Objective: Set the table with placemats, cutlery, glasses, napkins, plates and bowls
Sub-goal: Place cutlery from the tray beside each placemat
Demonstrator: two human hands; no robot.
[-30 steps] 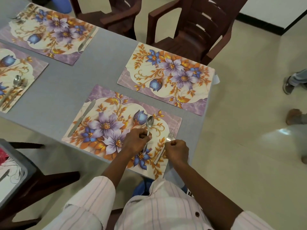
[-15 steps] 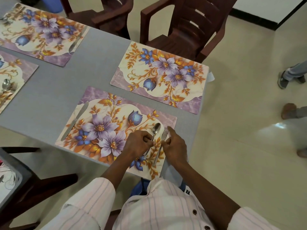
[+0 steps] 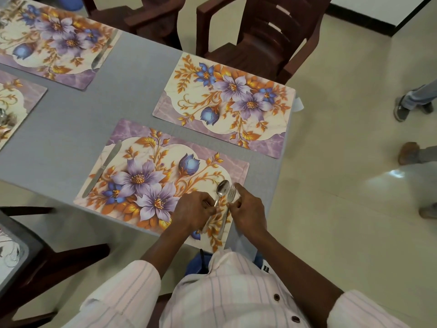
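Note:
A floral placemat (image 3: pixel 146 171) lies on the grey table (image 3: pixel 71 119) right in front of me. A knife (image 3: pixel 102 168) lies along its left side. At its right end a spoon (image 3: pixel 222 188) and a fork (image 3: pixel 229 197) lie side by side. My left hand (image 3: pixel 194 211) pinches the spoon's handle. My right hand (image 3: pixel 248 209) pinches the fork's handle, with its index finger stretched out beside the tines. A second placemat (image 3: pixel 227 105) across the table carries no cutlery.
Another placemat with a knife (image 3: pixel 104 52) lies at the far left, and one more (image 3: pixel 16 107) at the left edge holds cutlery. Dark wooden chairs (image 3: pixel 260 36) stand across the table. A tray (image 3: pixel 11 254) sits at lower left. Another person's feet (image 3: pixel 409 152) are on the floor at right.
The fork has moved left, closer to the spoon, so the two now lie side by side. My right hand has come in beside my left, and its index finger has stretched out.

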